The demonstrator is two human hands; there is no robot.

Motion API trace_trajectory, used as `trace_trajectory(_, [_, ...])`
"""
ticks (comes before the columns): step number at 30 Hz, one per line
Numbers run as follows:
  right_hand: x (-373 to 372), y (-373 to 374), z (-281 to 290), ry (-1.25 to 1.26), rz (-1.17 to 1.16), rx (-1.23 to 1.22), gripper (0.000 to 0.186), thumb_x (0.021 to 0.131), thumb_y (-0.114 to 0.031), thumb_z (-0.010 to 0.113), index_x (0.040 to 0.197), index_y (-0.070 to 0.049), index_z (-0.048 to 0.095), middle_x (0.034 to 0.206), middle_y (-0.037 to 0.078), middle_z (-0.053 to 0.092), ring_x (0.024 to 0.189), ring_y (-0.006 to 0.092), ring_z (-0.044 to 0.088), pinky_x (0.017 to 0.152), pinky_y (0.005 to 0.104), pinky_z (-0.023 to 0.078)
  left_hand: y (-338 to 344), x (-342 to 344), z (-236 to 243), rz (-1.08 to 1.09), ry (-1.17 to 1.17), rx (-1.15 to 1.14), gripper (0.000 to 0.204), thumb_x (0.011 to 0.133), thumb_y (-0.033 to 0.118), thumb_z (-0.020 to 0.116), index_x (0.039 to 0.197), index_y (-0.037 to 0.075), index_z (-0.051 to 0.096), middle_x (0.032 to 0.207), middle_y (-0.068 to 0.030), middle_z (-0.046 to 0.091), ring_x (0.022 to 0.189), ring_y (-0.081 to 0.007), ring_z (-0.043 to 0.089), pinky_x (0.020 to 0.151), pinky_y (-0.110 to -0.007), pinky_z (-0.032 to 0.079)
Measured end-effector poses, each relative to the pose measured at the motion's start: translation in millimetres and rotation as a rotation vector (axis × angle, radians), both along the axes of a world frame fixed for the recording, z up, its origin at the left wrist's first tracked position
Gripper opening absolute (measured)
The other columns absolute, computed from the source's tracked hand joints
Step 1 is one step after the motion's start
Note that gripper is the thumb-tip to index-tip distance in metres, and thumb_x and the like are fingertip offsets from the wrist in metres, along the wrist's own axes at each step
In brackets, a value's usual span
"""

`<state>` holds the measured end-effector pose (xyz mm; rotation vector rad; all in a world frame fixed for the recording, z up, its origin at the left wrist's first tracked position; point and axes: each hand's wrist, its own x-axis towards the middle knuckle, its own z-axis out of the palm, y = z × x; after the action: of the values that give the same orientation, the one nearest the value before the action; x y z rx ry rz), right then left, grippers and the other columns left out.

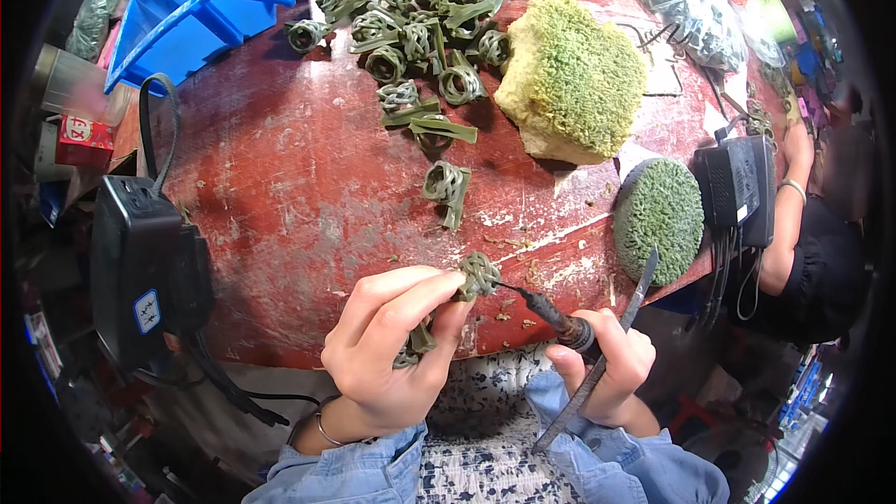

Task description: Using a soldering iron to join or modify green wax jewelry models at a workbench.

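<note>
My left hand (pixel 392 345) is closed on a woven green strip piece (pixel 478 273), holding it above the red worn table (pixel 261 224). My right hand (pixel 607 364) grips a dark pen-shaped tool like a soldering iron (pixel 560 317), its thin tip at that piece. A long narrow metal blade (pixel 631 308) is also held in the right hand, slanting up toward a round green textured pad (pixel 661 196). Similar woven pieces (pixel 411 37) lie heaped at the back, with one (pixel 446 187) nearer my hands.
A blue bin (pixel 187 9), yellow-green foam block (pixel 569 75) and plastic bags (pixel 691 9) stand at the back. Black power units (pixel 140 261) (pixel 737 187) flank me, cables trailing. Another person's arm (pixel 793 168) is at the right edge.
</note>
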<state>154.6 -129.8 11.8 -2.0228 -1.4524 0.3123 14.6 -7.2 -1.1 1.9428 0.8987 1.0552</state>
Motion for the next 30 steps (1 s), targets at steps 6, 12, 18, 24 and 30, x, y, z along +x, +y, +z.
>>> trace_trajectory(6, [18,8,10,-0.160,-0.242,0.138,0.029,0.069,-0.017,0.073,0.085,0.001,0.055,0.064,0.010,0.054,0.050,0.0211,0.055,0.047,0.0277,0.043,-4,1,1,0.051,0.004,-0.013,0.028,0.061,-0.009,0.069,0.086,0.001,0.063,0.079,-0.0107,0.059,0.067,-0.0193,0.059,0.058,-0.026,0.048])
trace_trajectory(12, [32,24,20,-0.342,-0.364,0.000,0.028,0.066,-0.014,0.074,0.080,0.000,0.055,0.060,0.010,0.053,0.050,0.0221,0.055,0.048,0.0279,0.042,-4,-5,1,0.040,0.012,-0.014,0.027,0.062,-0.009,0.068,0.086,0.001,0.063,0.079,-0.0107,0.059,0.068,-0.0193,0.059,0.058,-0.027,0.048])
trace_trajectory(18, [27,15,23,-0.216,-0.356,0.128,0.026,0.070,-0.017,0.071,0.079,0.001,0.054,0.057,0.009,0.052,0.047,0.0203,0.054,0.046,0.0281,0.042,-3,-4,-3,0.018,-0.003,-0.021,0.028,0.063,-0.008,0.068,0.088,0.000,0.062,0.080,-0.0107,0.059,0.068,-0.0190,0.059,0.059,-0.027,0.048])
trace_trajectory(24, [7,-2,3,-0.156,-0.036,0.020,0.038,0.069,-0.038,0.070,0.078,-0.003,0.057,0.054,0.005,0.049,0.041,0.0198,0.050,0.039,0.0284,0.039,-1,-2,-1,-0.007,-0.006,-0.021,0.029,0.062,-0.009,0.069,0.089,0.000,0.062,0.081,-0.0104,0.059,0.069,-0.0189,0.060,0.058,-0.026,0.049])
trace_trajectory(30, [2,-5,-6,-0.159,0.009,-0.001,0.040,0.069,-0.039,0.070,0.078,-0.002,0.057,0.051,0.004,0.046,0.038,0.0185,0.047,0.037,0.0269,0.037,-1,-3,-2,0.016,0.015,-0.007,0.029,0.062,-0.009,0.069,0.089,0.000,0.062,0.082,-0.0103,0.059,0.070,-0.0189,0.059,0.059,-0.027,0.049])
